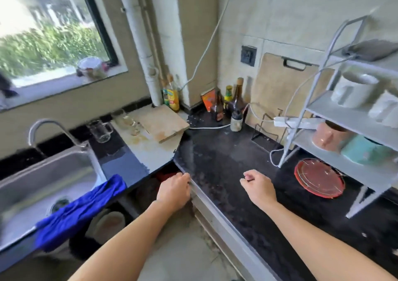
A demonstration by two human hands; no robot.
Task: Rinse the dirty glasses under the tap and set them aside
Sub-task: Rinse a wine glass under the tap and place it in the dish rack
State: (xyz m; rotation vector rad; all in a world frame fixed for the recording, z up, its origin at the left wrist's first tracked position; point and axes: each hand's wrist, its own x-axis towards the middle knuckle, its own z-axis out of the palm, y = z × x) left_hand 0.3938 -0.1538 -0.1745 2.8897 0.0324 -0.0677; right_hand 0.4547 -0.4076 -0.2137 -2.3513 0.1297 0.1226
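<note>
My two bare forearms reach in from the bottom edge. My left hand [174, 186] sits at the corner of the dark bench [226, 162], fingers curled down against its front edge; I cannot tell whether it grips the edge or only rests there. My right hand [258, 183] hangs just above the bench top, loosely curled and holding nothing. A blue cloth [79, 211] drapes over the rim of the steel sink [43, 179] on my left, and the curved tap [49, 127] stands behind the sink. The dirty glasses are well beyond my hands: a glass mug [100, 131] stands upright on the bench just right of the tap, and a few small glasses [129, 121], blurred, cluster beside a wooden board [161, 122]. A red plate [319, 178] lies under the white rack [336, 112] on my right.
</note>
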